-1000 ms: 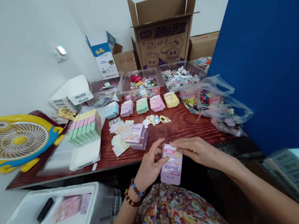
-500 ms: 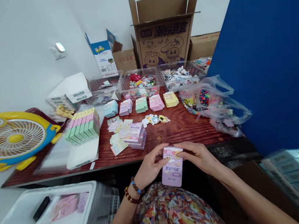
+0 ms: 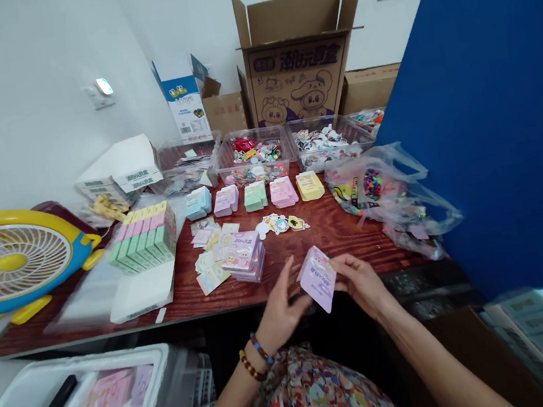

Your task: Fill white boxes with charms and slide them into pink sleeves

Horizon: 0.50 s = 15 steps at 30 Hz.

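Note:
A small purple printed card box (image 3: 319, 280) is tilted above the table's front edge. My right hand (image 3: 360, 280) grips it by its right side, thumb and fingers pinched there. Just left of the box is my left hand (image 3: 282, 308), its thumb and fingers spread apart and not closed on the box. To the left on the table stands a stack of purple boxes (image 3: 244, 254), beside a spread of small printed cards (image 3: 214, 277). Behind lie several die-cut stickers (image 3: 282, 223) and a row of blue, purple, green, pink (image 3: 283, 192) and yellow flat boxes.
Clear plastic bins (image 3: 257, 172) of small items line the back, before a large open carton (image 3: 302, 78). At right are a plastic bag (image 3: 391, 193) and a blue panel (image 3: 506, 116). At left are a box tray (image 3: 147, 292), a yellow fan (image 3: 12, 263) and a foam bin (image 3: 162, 380).
My left hand has come off the purple box and opened. My right hand has kept hold of it, moving it slightly up and right and tilting it. The view has shifted a little.

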Each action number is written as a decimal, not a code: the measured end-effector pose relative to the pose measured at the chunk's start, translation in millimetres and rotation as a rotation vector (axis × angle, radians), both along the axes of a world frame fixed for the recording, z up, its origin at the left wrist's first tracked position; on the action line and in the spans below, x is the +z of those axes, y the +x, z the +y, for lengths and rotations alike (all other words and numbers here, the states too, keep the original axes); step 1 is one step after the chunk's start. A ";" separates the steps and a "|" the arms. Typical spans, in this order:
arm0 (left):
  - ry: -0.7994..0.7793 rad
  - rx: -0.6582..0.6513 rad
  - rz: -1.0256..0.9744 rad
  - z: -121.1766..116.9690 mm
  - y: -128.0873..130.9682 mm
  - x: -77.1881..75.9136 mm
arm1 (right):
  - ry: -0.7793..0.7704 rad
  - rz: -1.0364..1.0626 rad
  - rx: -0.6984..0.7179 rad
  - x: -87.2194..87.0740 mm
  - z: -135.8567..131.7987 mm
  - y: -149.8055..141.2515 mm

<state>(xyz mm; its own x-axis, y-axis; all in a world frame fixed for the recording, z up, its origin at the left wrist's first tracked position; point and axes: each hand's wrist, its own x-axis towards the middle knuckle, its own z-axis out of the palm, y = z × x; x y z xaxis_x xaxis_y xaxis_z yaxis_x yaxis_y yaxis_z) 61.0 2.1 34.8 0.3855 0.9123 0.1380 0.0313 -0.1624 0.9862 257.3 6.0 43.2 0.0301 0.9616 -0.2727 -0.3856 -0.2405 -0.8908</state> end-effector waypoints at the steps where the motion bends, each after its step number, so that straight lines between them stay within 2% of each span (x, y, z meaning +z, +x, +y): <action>1: 0.112 0.015 0.058 1.2 3.8 -4.2 | -0.033 0.050 0.027 -5.1 -1.4 -5.4; 4: 0.295 0.126 0.124 6.5 13.7 -10.4 | -0.070 0.064 0.201 -20.1 -0.2 -19.3; 6: 0.277 0.191 0.117 10.8 16.8 -11.5 | -0.031 -0.103 0.307 -27.1 14.8 -21.5; 7: 0.244 0.218 0.115 12.7 17.1 -12.3 | 0.010 -0.263 0.337 -29.0 28.4 -20.1; 10: 0.139 0.285 0.141 15.3 14.6 -17.8 | 0.148 -0.855 0.292 -27.9 88.7 -10.3; 13: 0.088 0.289 0.226 14.6 9.8 -23.6 | 0.182 -1.015 0.262 -20.8 156.6 -1.1; 15: 0.082 0.258 0.261 14.1 6.6 -24.2 | 0.193 -1.076 0.286 -17.2 191.8 1.6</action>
<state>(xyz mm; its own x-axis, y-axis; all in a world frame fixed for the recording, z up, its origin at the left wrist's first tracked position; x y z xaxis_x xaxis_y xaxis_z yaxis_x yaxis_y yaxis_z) 67.6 16.2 10.6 0.1758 0.9742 0.1417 0.3305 -0.1940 0.9237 259.0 197.8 26.0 -0.0684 0.9941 -0.0841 0.6516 -0.0193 -0.7583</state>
